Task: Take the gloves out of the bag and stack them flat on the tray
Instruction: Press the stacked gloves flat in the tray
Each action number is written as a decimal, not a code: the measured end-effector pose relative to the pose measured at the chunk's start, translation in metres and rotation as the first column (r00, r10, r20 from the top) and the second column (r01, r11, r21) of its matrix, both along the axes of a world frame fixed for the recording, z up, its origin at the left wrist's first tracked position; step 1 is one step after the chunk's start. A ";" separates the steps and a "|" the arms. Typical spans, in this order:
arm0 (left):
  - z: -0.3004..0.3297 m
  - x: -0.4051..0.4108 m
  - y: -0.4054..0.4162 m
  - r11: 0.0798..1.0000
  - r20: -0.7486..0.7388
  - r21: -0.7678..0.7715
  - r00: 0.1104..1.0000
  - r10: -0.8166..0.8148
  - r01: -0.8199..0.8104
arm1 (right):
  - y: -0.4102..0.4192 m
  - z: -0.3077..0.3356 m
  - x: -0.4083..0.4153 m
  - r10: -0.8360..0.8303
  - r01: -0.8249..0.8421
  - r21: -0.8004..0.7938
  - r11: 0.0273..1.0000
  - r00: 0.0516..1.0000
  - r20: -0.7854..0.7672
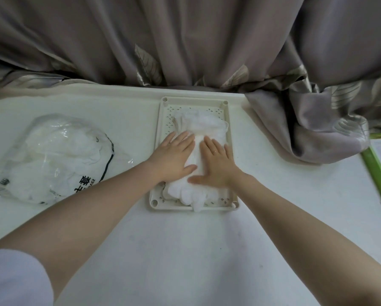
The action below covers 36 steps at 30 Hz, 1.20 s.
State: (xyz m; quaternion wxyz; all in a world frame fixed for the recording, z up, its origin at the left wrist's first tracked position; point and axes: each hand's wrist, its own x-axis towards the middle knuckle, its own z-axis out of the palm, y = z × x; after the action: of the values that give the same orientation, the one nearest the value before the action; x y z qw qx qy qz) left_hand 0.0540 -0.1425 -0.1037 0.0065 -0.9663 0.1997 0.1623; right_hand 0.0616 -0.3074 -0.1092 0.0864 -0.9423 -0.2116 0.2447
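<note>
Sleeve: a white sleeve (pixel 13 279) covers the left upper arm at the near left corner.
Surface: white surface (pixel 185 250), both bare forearms reaching across it toward the tray.
Left grip: left hand (pixel 174 156) released, fingers straight, palm pressed flat on the left side of the gloves.
Right grip: right hand (pixel 216 165) released too, fingers straight and spread, pressing the right side of the gloves; a ring shows on one finger.
Gloves: white gloves (pixel 198 127) lie stacked lengthwise in the tray, under both palms; one end droops over the near rim.
Tray: cream perforated tray (pixel 161 120) sits mid-surface, its long side running away from the person.
Bag: clear plastic bag (pixel 52 160) with black print lies well to the left of the tray, more white fabric inside.
Board: a green-edged board (pixel 377 173) lies at the right edge.
Curtain: grey-mauve curtain (pixel 185 40) with leaf pattern hangs behind, spilling onto the surface's far right.
</note>
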 end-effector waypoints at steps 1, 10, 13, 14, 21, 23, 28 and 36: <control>-0.003 -0.003 0.005 0.999 -0.042 0.041 0.999 0.023 -0.022 | -0.004 0.001 -0.003 0.005 -0.007 -0.061 0.998 0.999 -0.035; 0.022 -0.029 0.037 0.996 -0.053 0.060 0.996 0.075 -0.072 | 0.002 0.038 -0.018 -0.117 0.120 -0.151 0.981 0.993 0.029; 0.032 -0.043 0.063 0.996 -0.004 0.017 0.996 0.088 -0.088 | 0.026 0.055 -0.022 -0.204 0.215 -0.032 0.976 0.956 0.212; 0.034 -0.046 0.071 0.995 0.024 0.003 0.995 0.099 -0.099 | 0.033 0.058 -0.021 -0.227 0.236 -0.010 0.972 0.944 0.241; 0.040 -0.072 0.149 0.979 0.332 -0.175 0.931 0.155 -0.101 | 0.114 0.068 -0.042 -0.196 0.170 0.326 0.930 0.979 0.049; 0.041 -0.076 0.169 0.980 0.367 -0.141 0.912 0.183 -0.140 | 0.138 0.064 -0.050 -0.121 0.095 0.369 0.925 0.991 0.050; 0.044 -0.082 0.210 0.955 0.349 -0.136 0.889 0.295 -0.263 | 0.194 0.050 -0.061 -0.017 -0.003 0.382 0.924 0.999 0.049; 0.036 -0.078 0.248 0.945 0.073 -0.193 0.957 0.282 -0.264 | 0.249 0.027 -0.074 0.071 -0.060 0.169 0.984 0.995 -0.064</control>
State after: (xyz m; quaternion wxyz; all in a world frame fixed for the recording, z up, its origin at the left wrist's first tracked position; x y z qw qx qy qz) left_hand -0.0235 0.1055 -0.0679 -0.0939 -0.9881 0.0773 0.0944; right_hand -0.0124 -0.0579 -0.0824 0.1641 -0.9152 -0.2590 0.2615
